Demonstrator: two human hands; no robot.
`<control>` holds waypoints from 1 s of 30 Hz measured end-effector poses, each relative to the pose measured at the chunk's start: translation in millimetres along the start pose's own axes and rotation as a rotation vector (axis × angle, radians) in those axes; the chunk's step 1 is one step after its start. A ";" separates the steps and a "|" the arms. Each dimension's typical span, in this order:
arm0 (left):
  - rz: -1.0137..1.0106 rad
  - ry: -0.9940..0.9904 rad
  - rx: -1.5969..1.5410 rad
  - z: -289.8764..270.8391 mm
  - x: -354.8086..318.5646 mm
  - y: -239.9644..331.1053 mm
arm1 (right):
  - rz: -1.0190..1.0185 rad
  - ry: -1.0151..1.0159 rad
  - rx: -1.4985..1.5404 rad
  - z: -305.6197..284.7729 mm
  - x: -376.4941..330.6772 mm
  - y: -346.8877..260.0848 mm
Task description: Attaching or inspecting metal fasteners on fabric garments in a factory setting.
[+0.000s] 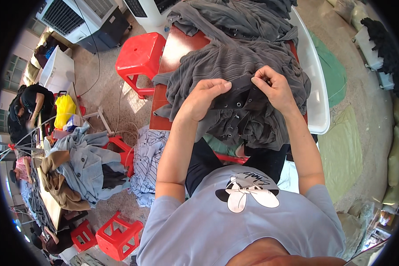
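Red stools [139, 53] are standing left of a reddish desk [186, 46], and a white tub [317, 91] is sitting along its right side. From where I'm standing, a dark grey garment [243, 83] is lying bunched at the desk's near edge, below a heap of similar cloth [252, 20]. Both hands are closing narrowly: the left hand [210, 92] is pressing thumb and forefinger together at the edge of a dark strip, and the right hand [275, 88] is pinching it farther along, though I cannot tell exactly how much cloth it is gripping. Round fastenings [238, 104] are dotting the dark cloth below. Judging by its creases, the fabric is behaving softly and limply, probably light but dragging where folds are gathering. That flatter strip is likely offering the surest hold; the loose ribbed folds are probably giving way under fingers.
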State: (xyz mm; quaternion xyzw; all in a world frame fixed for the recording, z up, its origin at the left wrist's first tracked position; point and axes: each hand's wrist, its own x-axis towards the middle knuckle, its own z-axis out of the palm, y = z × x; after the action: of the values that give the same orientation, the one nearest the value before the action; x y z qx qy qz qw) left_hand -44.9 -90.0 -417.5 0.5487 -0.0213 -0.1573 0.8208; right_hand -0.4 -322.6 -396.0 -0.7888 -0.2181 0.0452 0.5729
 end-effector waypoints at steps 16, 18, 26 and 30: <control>0.028 0.031 -0.104 4.4 -4.2 1.0 | -0.424 0.184 -0.534 39.1 -40.4 -14.1; 0.051 0.032 -0.110 6.1 -4.4 0.3 | -0.427 0.214 -0.532 43.4 -41.9 -13.1; 0.073 0.075 -0.049 5.9 -3.8 -1.4 | -0.376 0.188 -0.389 49.6 -41.8 -11.5; 0.095 0.095 -0.002 5.8 -5.1 -1.9 | -0.425 0.138 -0.522 51.9 -46.3 -12.4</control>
State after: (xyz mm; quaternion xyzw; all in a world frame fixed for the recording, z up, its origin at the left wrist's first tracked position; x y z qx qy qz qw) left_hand -51.3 -94.4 -416.2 0.5533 -0.0083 -0.0918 0.8279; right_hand -62.4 -292.0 -410.5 -0.8468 -0.3427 -0.1861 0.3617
